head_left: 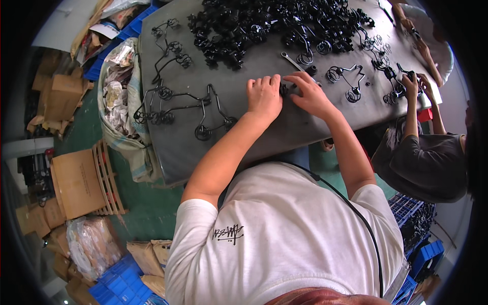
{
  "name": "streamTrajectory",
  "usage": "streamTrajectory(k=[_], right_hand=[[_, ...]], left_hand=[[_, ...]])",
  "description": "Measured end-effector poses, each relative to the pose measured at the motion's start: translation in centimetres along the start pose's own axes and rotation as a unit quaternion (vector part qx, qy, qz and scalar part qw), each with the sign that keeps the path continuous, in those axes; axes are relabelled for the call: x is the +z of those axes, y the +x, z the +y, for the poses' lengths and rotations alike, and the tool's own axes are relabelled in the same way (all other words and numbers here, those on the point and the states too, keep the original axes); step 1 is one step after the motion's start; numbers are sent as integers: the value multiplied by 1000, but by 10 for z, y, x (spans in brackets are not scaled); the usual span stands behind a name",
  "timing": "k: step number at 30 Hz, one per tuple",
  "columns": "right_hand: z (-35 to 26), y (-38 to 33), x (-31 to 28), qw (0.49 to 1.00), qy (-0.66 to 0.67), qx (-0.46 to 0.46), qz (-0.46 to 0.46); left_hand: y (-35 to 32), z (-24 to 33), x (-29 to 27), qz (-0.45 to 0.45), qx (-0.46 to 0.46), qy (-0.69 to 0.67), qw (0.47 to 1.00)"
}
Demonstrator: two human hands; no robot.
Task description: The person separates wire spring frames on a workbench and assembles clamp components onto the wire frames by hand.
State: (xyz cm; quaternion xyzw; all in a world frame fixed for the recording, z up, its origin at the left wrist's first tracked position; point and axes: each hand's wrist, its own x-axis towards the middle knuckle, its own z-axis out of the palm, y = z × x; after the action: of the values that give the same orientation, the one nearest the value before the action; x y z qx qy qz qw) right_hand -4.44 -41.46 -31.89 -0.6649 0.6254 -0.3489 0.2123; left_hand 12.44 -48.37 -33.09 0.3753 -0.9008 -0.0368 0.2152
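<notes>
My left hand (265,97) rests over the near part of the grey table, its fingers bent forward. A small black part (283,90) shows at its thumb side and seems gripped there; most of it is hidden. Close by on the right, my right hand (311,96) has thumb and forefinger apart, pointing at that part. Just beyond the hands lies a metal wrench (293,62), with a small black cylindrical piece (311,69) beside its handle. Black wire spring pieces lie on both sides: a long bent one (175,107) on the left, another (351,81) on the right.
A large heap of black clamp-like parts (229,35) covers the table's (223,76) far side. At right, a co-worker's hands (414,81) handle black wire pieces; another person's hands are farther back. A woven sack (119,101) stands against the left edge. Cartons (76,178) lie beyond.
</notes>
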Motion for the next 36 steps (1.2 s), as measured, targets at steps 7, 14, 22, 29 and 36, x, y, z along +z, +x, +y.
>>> streamTrajectory(k=[7, 14, 22, 29, 36], right_hand=[[10, 7, -3, 996, -70, 18, -50], [-7, 3, 14, 988, -139, -49, 38], [-34, 10, 35, 982, -187, 36, -4], [-25, 17, 46, 988, -147, 35, 10], [-69, 29, 30, 963, 181, 193, -52]], left_hand=[[-4, -8, -2, -52, -23, 4, 998], [-28, -21, -59, 112, 1, -83, 990], [-113, -74, -89, 167, -131, -17, 977], [-126, -83, -94, 92, -203, -170, 960], [-127, -64, -88, 76, -166, -303, 935]])
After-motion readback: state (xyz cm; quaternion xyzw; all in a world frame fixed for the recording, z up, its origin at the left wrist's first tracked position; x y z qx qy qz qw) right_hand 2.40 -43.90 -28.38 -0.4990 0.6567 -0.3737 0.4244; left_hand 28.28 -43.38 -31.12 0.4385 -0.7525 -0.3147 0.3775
